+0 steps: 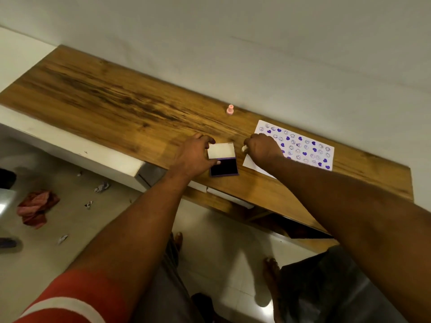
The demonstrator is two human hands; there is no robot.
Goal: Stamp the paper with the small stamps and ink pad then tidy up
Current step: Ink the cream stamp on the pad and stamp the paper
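Observation:
A white paper [303, 145] covered with purple hearts and smiley stamps lies at the right of the wooden desk [116, 101]. An open purple ink pad [223, 166], its white lid raised at the back, sits left of the paper. My left hand [194, 156] grips the ink pad's left side, thumb on the near edge and fingers at the lid. My right hand [262, 146] rests on the paper's left edge, fingers closed around a small white stamp [244, 148] that pokes out. A pink stamp [230, 109] stands upright near the wall.
A white wall runs close behind the desk. A white cabinet [70, 145] stands below the desk at left. On the tiled floor lie a red cloth [37, 207] and several paper scraps [102, 187]. My bare feet are below the desk edge.

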